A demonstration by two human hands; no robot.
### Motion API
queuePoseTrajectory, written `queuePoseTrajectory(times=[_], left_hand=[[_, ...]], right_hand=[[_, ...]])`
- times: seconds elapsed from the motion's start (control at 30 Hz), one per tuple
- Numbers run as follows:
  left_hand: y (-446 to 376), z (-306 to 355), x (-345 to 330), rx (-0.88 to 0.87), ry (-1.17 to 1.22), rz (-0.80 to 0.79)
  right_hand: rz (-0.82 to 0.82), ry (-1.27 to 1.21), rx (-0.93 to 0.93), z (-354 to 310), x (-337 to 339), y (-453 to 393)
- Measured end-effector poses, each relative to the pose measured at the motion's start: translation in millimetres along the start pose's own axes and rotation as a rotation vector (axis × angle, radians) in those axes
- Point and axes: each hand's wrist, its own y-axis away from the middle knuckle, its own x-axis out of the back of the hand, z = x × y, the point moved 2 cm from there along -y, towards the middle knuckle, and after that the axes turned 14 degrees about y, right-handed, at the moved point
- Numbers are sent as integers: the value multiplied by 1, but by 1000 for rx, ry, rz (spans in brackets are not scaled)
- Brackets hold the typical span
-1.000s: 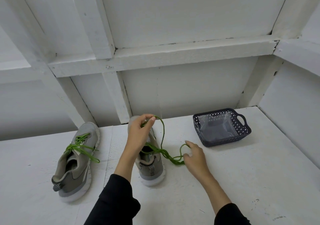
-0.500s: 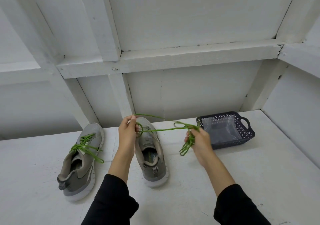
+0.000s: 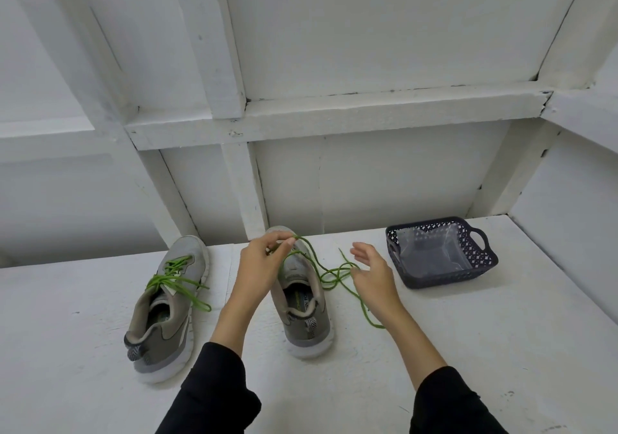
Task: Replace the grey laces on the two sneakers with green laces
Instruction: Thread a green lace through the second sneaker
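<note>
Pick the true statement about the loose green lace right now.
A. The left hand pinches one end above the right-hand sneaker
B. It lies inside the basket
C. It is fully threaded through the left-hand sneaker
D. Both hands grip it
A: the left hand pinches the loose green lace over the right-hand sneaker, while the right hand is spread open beside it.

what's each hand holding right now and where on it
The left hand pinches the loose green shoelace near one end, above the right grey sneaker. The right hand is open, holding nothing.
</note>
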Motion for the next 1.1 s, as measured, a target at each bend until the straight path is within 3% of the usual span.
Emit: queuePoseTrajectory(times=[0.13,0.33,0.5,0.63,0.73,0.83,0.9,0.97,1.03,1.1], left_hand=[[0,2,2,-25,-8,-133],[4,6,13,-71,13,-338],[4,5,25,-61,41,-407],[-3,-2,33,-64,49,-377],[-12,-10,40,-64,-35,-255],[-18,-15,47,23,-110,-230],[-20,-15,49,103,10,-263],[-22,-16,52,221,299,-211],[-26,-19,54,295,620,-144],[-28,-18,58,266,811,-88]], right_hand=[[-147,192,186,-19,-23,-4],[-250,316,183,-23,-53,-17],[-226,375,151,-22,-74,-24],[-92,307,212,-37,-68,-20],[-219,61,194,-49,-51,-11],[-331,-510,73,-57,-30,-5],[-327,-1067,-44,-54,-18,-8],[-205,-1476,-132,-45,-10,-15],[-91,-1534,-206,-34,-8,-20],[0,-1126,-214,-25,-6,-21]])
